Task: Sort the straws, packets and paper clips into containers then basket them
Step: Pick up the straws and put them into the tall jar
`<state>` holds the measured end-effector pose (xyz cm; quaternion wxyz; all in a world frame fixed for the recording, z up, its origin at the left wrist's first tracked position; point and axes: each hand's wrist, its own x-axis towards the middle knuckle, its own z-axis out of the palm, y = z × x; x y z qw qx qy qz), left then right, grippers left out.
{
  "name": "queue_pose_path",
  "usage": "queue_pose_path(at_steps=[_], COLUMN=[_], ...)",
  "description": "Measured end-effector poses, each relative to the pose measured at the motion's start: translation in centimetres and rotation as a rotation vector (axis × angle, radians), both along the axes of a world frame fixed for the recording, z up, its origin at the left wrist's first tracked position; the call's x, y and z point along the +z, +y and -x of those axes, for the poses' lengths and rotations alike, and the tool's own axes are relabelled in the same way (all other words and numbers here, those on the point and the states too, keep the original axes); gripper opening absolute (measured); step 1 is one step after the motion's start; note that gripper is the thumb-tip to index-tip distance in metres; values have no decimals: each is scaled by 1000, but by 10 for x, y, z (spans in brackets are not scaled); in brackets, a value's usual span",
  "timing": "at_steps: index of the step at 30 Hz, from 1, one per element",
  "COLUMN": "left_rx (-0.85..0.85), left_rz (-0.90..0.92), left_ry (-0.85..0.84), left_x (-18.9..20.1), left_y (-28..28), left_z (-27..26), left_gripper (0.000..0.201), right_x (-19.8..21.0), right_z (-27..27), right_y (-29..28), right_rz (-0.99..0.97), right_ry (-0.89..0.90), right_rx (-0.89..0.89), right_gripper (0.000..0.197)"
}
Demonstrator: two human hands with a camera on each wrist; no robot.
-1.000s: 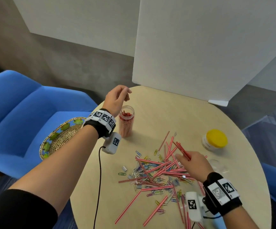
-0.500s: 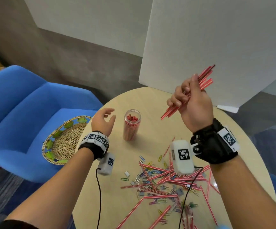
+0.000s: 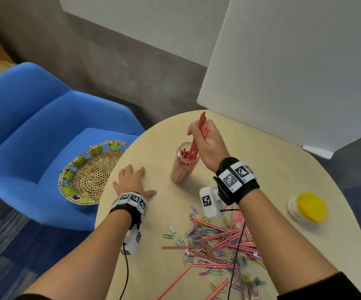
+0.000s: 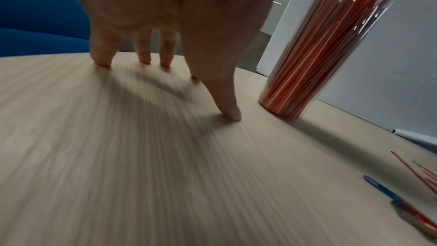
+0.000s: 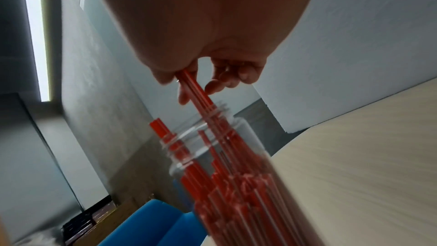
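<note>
A clear jar (image 3: 185,164) packed with red striped straws stands upright on the round table (image 3: 261,165). My right hand (image 3: 205,141) grips a bundle of red straws (image 3: 200,135) above the jar, with their lower ends inside its mouth (image 5: 208,128). My left hand (image 3: 132,180) lies flat on the table, left of the jar, fingers spread and touching the wood (image 4: 163,63). A heap of loose straws and coloured paper clips (image 3: 216,239) covers the near table. A small white packet (image 3: 172,229) lies at the heap's left edge.
A jar with a yellow lid (image 3: 308,207) stands at the right of the table. A woven basket (image 3: 88,173) sits on the blue chair (image 3: 23,131) to the left. White boards (image 3: 294,68) stand behind the table.
My right hand lifted a bundle of straws from the heap, carried it left and lowered it into the jar's mouth. My left hand left the jar and came down flat on the table.
</note>
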<state>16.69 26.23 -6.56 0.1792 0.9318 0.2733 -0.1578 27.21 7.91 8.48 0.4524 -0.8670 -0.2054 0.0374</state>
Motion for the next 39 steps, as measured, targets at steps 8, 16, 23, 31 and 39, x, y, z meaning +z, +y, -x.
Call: queue_pose_path(at_steps=[8, 16, 23, 31, 39], left_rx=[-41, -46, -53, -47, -54], left_rz=[-23, -11, -12, -9, -10], left_ry=[22, 29, 18, 16, 15], left_x=[-3, -5, -6, -9, -8], left_y=[1, 2, 2, 2, 3], left_z=[1, 1, 3, 4, 3], left_gripper=[96, 98, 98, 98, 98], right_x=[16, 28, 26, 53, 39], right_z=[0, -13, -7, -6, 0], right_y=[-23, -4, 0, -7, 4], right_rz=[86, 437, 602, 414, 555], right_ry=[-83, -38, -28, 16, 10], right_rx=[-25, 111, 198, 136, 162], right_gripper=[7, 7, 9, 5, 9])
